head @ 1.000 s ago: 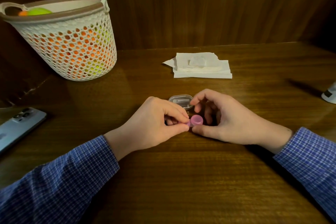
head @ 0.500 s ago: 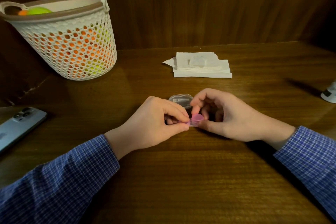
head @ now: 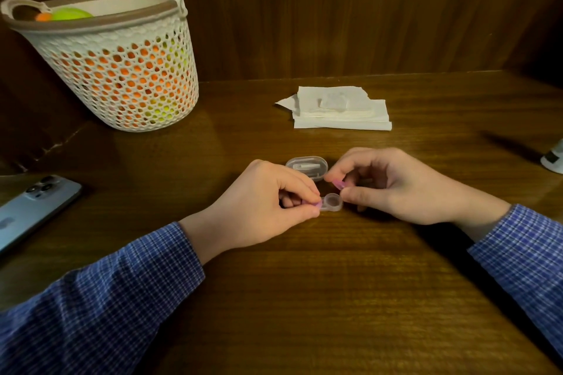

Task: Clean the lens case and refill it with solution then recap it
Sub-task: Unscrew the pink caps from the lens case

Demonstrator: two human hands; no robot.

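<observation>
1. The left hand (head: 268,210) covers the left half of the small clear plastic lens case (head: 330,203); only a sliver of pink shows between its thumb and forefinger, and whether that is a second cap cannot be told.
2. The right hand (head: 393,186) hides most of the small pink screw cap (head: 338,183); just its edge shows between the fingertips.
3. A white bottle with a dark label (head: 554,160), far right of the lens case, is cut off by the picture's edge, so its shape is unclear.
4. A grey-blue smartphone (head: 33,210), far left of the lens case, is also cut off at the edge.
5. The lens case lies on a dark brown wooden table (head: 335,298) with a dark wood-panelled wall behind; the light is dim.
6. A clear oval plastic box (head: 306,167) with something white inside sits just behind the lens case.
7. A stack of folded white paper tissues (head: 341,111) lies further back, and a white perforated plastic basket (head: 122,70) holding orange and yellow-green items stands back left.
8. The left hand pinches the case's left end between thumb and forefinger; the right well sits uncovered, just beside that pinch.
9. The right hand pinches the pink cap just above and right of the open well, apart from it.
</observation>
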